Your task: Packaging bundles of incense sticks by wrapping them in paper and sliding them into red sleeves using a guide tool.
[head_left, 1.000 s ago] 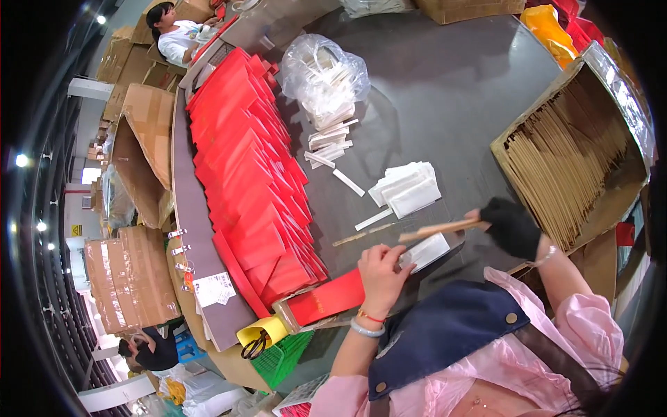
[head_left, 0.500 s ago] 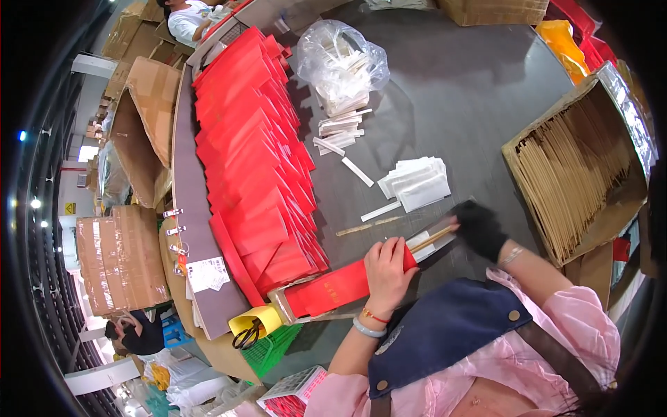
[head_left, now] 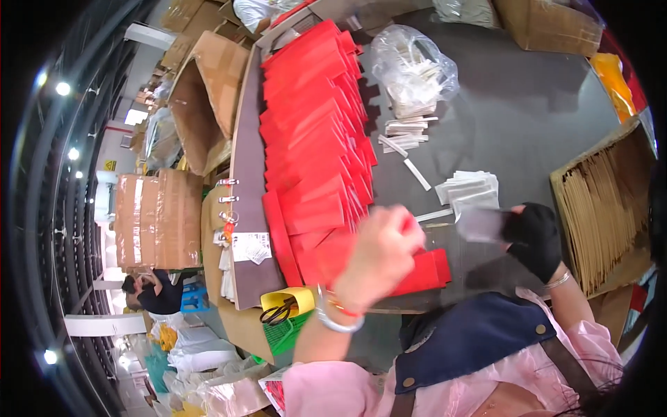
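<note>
My left hand (head_left: 385, 254) is raised over the near table, blurred, its fingers curled together; what they hold, if anything, cannot be made out. Beneath it lies a flat red paper sleeve (head_left: 429, 271) near the table's front edge, partly covered by my wrist. My right hand (head_left: 536, 240), in a black fingerless glove, pinches a motion-smeared pale flat packet (head_left: 481, 224) by one end. Just beyond that packet is a small pile of white packets (head_left: 474, 193). Many overlapping red sleeves (head_left: 313, 139) form a long row to the left.
An open carton of wooden sticks (head_left: 597, 215) stands at right. Farther back lies a clear bag of small white packets (head_left: 417, 66), some spilled toward me. A yellow holder with black scissors (head_left: 281, 309) hangs at the table's near-left edge. Cartons (head_left: 160, 219) stand beyond the left edge.
My left hand has lifted off the red sleeve and blurs with motion. My right hand has drawn away to the right; the sticks it held at the sleeve's mouth no longer show. The view has shifted.
</note>
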`<state>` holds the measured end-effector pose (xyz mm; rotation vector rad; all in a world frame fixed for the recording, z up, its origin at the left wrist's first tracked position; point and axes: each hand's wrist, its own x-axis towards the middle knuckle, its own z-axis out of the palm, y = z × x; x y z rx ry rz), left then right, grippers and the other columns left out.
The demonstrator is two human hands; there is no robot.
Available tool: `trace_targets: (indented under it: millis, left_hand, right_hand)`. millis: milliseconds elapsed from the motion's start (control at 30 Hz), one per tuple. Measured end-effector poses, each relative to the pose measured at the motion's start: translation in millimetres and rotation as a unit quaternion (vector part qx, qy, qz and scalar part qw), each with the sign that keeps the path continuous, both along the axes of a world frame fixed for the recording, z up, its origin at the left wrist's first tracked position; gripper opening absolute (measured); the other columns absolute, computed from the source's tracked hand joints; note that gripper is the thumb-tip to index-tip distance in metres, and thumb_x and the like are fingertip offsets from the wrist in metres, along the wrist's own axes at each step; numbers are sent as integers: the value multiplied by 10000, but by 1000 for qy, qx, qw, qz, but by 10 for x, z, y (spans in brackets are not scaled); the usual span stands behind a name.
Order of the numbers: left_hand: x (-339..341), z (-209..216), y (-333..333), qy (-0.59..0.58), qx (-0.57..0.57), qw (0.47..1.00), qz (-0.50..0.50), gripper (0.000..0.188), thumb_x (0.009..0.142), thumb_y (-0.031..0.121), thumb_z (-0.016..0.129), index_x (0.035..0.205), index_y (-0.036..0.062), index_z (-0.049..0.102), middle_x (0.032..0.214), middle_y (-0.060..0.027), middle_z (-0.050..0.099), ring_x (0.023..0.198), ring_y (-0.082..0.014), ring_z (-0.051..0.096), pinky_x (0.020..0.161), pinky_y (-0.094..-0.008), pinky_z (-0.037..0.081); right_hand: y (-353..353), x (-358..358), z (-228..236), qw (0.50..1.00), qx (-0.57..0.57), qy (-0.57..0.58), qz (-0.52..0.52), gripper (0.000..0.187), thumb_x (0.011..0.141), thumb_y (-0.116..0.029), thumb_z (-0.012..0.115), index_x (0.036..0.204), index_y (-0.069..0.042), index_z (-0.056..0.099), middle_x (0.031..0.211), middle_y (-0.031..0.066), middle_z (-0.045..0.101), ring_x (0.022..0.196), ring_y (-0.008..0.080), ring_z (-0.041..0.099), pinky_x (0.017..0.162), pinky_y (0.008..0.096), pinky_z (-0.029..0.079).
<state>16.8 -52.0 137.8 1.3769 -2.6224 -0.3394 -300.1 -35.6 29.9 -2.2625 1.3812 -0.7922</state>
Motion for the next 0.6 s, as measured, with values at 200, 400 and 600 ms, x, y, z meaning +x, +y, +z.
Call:
trace_targets:
  millis: [200,400,600]
  left_hand:
    - [1089,242,-795,-11,-249,949,192,573,732,61,745,1269,87,547,1304,-210,508,1182,-408,497,1031,-456,414]
    - [2477,-1095,-203,-84,-89,824,554,474,854,221,660,1240,-20,528,1117,-300,609,1072,-454,582,915,-518,469]
    - [2242,-886,-362,-107,-136,862,477,177,901,45,484,994,-17,621,829,-269,667,796,-472,647,715,-532,526]
  right_hand:
    - [-89,-22,4,997,-31,-9,-67,640,528,-128,843,1105,-68,573,1027,131,597,980,369,561,877,443,448]
    - [-3,-160,-139,996,-19,26,-84,655,527,-119,839,1118,-70,561,1018,136,589,975,373,557,857,442,452]
    - [-25,-221,-131,994,-21,28,-102,654,514,-109,840,1104,-62,561,987,134,579,956,376,553,852,449,452]
